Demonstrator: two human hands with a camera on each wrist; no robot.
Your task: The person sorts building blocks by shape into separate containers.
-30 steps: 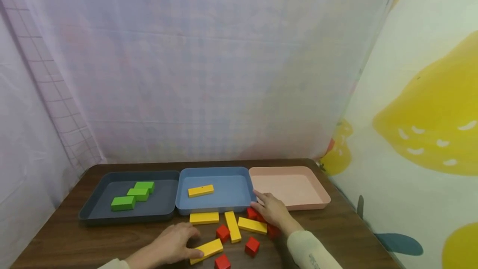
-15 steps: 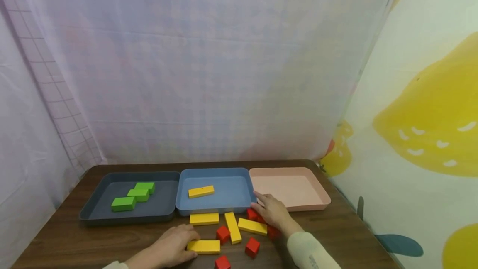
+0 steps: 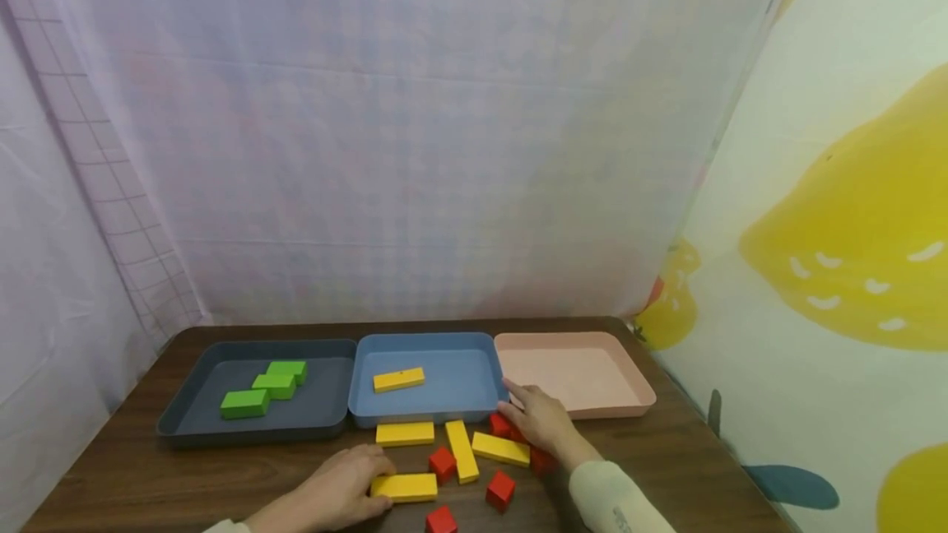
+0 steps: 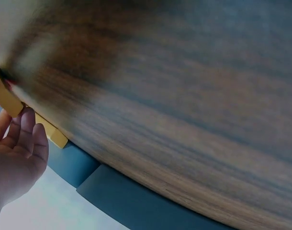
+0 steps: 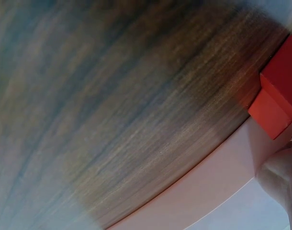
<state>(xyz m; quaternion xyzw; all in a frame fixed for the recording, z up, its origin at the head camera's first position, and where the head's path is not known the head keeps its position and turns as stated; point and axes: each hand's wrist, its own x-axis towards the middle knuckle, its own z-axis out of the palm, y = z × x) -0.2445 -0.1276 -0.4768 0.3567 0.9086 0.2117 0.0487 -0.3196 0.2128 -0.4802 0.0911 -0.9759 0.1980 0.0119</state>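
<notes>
The yellow block (image 3: 406,488) lies near the table's (image 3: 111,475) front edge, long axis left to right. The left hand (image 3: 336,492) pinches its left end. The right hand (image 3: 544,422) rests over red cubes (image 3: 500,424) beside the pink tray (image 3: 637,389); its grip I cannot tell.

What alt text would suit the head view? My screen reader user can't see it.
A person's left hand grips a yellow block on a dark wooden table, while the right hand rests on red blocks by a pink tray. Behind lie a blue tray with one yellow block and a grey tray with three green blocks.
</notes>
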